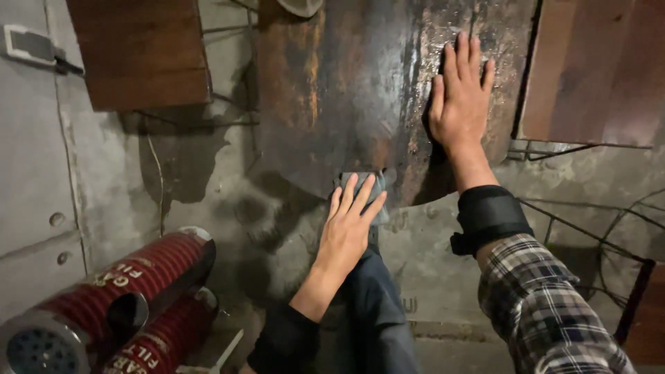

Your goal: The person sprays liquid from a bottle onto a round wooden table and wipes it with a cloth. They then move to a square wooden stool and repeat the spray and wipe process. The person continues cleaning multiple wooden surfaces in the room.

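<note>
A large dark, rusty metal sheet (346, 90) with a curved lower edge stands in front of me, wet and shiny on its right side. My right hand (460, 97) lies flat on that shiny part, fingers spread and pointing up. My left hand (346, 225) rests palm-down with fingers together on a grey cloth (370, 181) at the sheet's bottom edge. My knee in dark trousers (377, 305) is just below the left hand. A black band (488, 216) wraps my right forearm above a plaid sleeve.
Two red ribbed cylinders (125, 284) with metal ends lie at the lower left. Brown wooden boards (142, 52) hang at the upper left and upper right (596, 69). A wire frame (596, 235) stands at the right against the grey concrete wall.
</note>
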